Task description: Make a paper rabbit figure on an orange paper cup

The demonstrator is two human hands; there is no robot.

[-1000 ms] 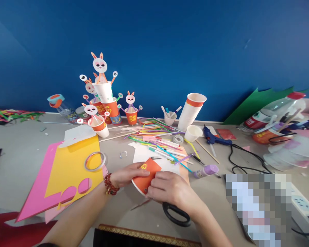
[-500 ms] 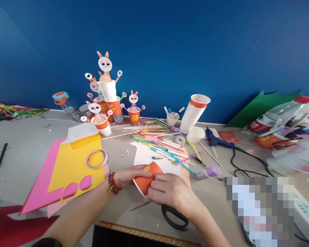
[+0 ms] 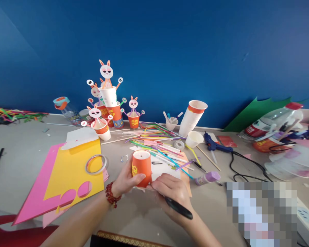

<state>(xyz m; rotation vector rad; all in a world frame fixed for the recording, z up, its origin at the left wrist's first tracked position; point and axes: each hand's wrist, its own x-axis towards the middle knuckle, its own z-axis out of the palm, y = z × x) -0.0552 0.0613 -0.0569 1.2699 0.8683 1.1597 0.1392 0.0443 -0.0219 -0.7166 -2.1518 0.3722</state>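
An orange paper cup with yellow print is turned bottom up in front of me. Its white base faces upward and carries a small dark mark. My left hand is closed around the cup's left side, thumb across the front. Beside the cup's lower right edge, my right hand grips scissors, whose black handle sticks out below the palm. The blades are mostly hidden by the fingers. The right fingertips are at the cup's rim; whether they press on it I cannot tell.
Rabbit-faced paper cups stand stacked at the back. Loose colored sticks, a tape ring and yellow paper lie around. To the right are a glue stick, a blue glue gun with its cable, and leaning stacked cups.
The orange cup has been turned from lying tilted to standing bottom up. My right hand has shifted slightly down, with the scissors turned so their handle is seen more edge-on.
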